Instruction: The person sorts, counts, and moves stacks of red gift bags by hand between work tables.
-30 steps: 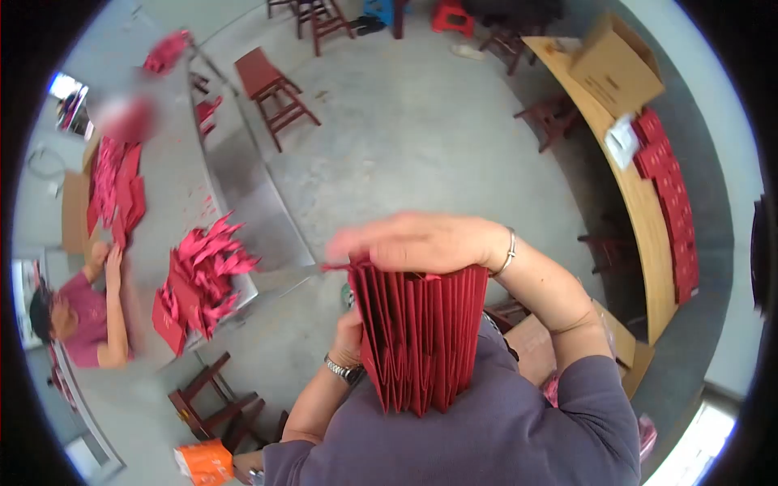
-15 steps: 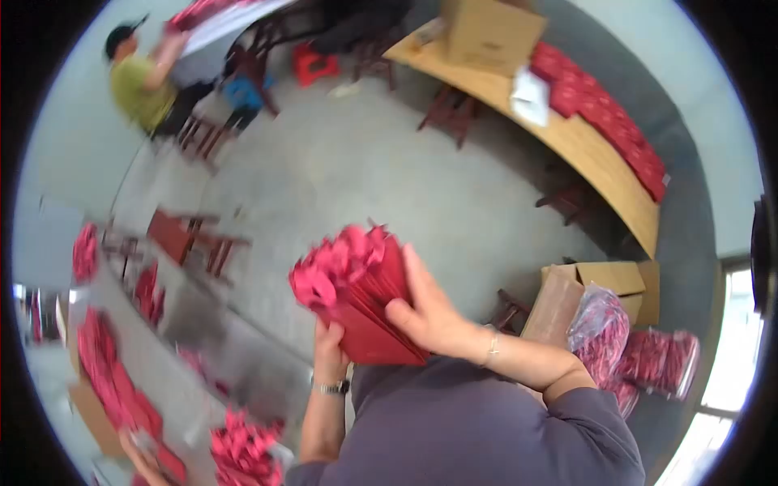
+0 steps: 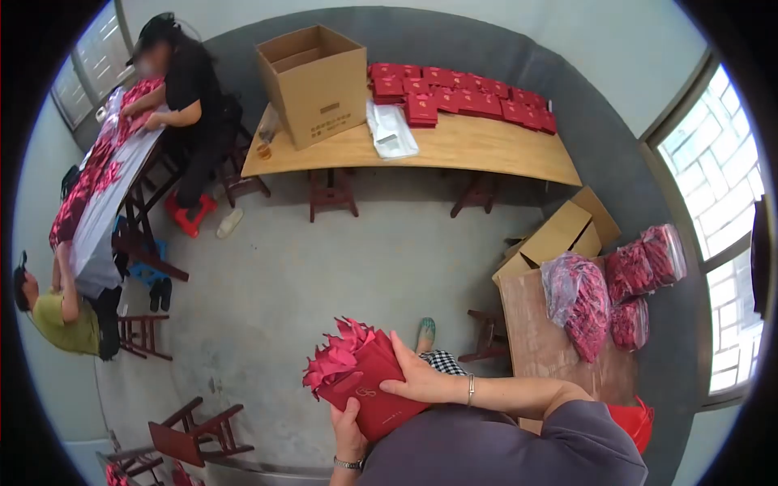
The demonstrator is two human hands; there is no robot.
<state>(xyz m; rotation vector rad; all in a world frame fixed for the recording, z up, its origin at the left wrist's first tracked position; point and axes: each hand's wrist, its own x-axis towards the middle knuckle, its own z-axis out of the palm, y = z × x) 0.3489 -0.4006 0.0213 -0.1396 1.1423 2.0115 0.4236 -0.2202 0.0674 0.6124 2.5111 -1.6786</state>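
Observation:
A stack of flat red gift bags (image 3: 377, 405) is between my two hands, in front of my body. Bunched pink ribbons (image 3: 340, 356) stick out from its far end, and small lettering and a logo mark the top face. My left hand (image 3: 348, 433) grips the near left edge, thumb on the top face. Along the right side, my right hand (image 3: 417, 377) is wrapped over the stack with its thumb across the front. The fingers under the stack are hidden.
A long wooden table (image 3: 502, 154) at the back bears an open cardboard box (image 3: 324, 93), a white plastic bag (image 3: 393, 134) and rows of red packets (image 3: 462, 101). Plastic-wrapped pink bundles (image 3: 579, 300) lie at right. Stools (image 3: 332, 194) stand around; two people sit at the left table (image 3: 105, 235).
My view has swung left-to-right across the room, so the back table now lies straight ahead. The stack stays in both hands, with its lettered face now showing.

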